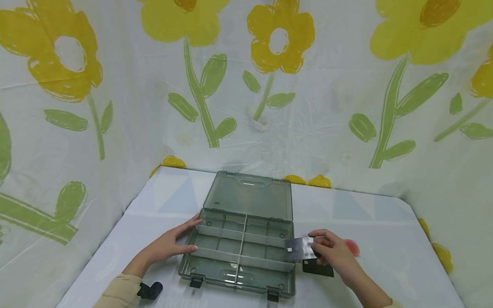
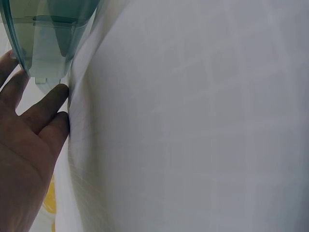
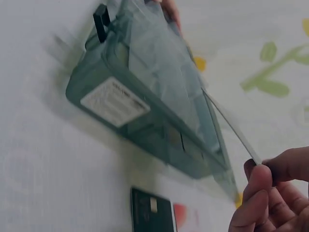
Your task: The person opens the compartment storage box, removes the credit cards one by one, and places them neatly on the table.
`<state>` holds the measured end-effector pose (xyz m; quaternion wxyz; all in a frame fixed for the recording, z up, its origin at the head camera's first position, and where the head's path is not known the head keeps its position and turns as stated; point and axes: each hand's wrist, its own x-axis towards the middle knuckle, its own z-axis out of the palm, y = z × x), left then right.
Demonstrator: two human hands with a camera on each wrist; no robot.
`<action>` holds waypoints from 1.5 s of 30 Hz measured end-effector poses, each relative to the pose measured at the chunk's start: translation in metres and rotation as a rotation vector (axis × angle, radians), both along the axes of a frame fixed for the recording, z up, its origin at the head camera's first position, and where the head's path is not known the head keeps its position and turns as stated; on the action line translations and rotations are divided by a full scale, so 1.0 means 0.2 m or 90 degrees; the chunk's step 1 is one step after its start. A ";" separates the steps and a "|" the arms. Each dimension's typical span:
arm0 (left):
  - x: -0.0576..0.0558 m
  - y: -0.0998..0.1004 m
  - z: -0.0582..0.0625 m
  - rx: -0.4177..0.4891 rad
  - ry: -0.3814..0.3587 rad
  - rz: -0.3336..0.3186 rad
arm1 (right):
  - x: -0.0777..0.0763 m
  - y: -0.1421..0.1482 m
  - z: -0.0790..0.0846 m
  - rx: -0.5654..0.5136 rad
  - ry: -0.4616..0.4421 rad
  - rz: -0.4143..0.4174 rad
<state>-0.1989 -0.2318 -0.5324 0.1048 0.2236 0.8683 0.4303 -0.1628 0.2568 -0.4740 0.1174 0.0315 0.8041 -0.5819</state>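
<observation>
A translucent grey-green compartment box [image 1: 264,277] lies on the table with its lid [image 1: 250,200] tipped back. My left hand [image 1: 165,246] touches the box's left side, fingers spread and fairly straight. In the left wrist view, fingertips [image 2: 59,94] meet the box's corner. Over the box's right edge, my right hand [image 1: 337,255] pinches a silver-grey bank card [image 1: 299,249] with a chip between thumb and fingers. The right wrist view shows that card edge-on as a thin line [image 3: 234,126]. Beneath the hand, a black chip card [image 1: 317,268] lies on the table beside the box.
Thin upright dividers [image 1: 243,239] split the box into several compartments. Two dark latches [image 1: 273,295] hang at its front. A red round patch [image 1: 352,248] shows behind the right hand. White flower-printed sheeting [image 1: 313,129] surrounds the white table [image 1: 375,233].
</observation>
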 end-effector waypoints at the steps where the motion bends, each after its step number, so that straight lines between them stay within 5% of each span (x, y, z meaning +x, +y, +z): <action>1: 0.00 0.00 0.00 0.000 -0.002 -0.001 | 0.01 0.03 0.00 0.003 -0.008 -0.007; 19: 0.00 0.00 0.00 -0.011 0.002 0.001 | 0.10 0.54 -0.14 0.166 -0.072 -0.087; 23: 0.00 0.00 0.00 -0.010 -0.001 0.001 | 0.11 0.55 -0.18 0.203 -0.046 -0.096; 29: 0.00 0.00 0.01 -0.013 0.002 -0.001 | 0.11 0.54 -0.21 0.403 0.012 -0.065; 33: 0.00 0.00 0.01 -0.016 0.005 -0.003 | 0.12 0.52 -0.21 0.476 0.015 -0.049; 45: 0.00 0.00 0.02 -0.019 -0.008 0.009 | 0.11 0.48 -0.23 0.509 0.036 -0.081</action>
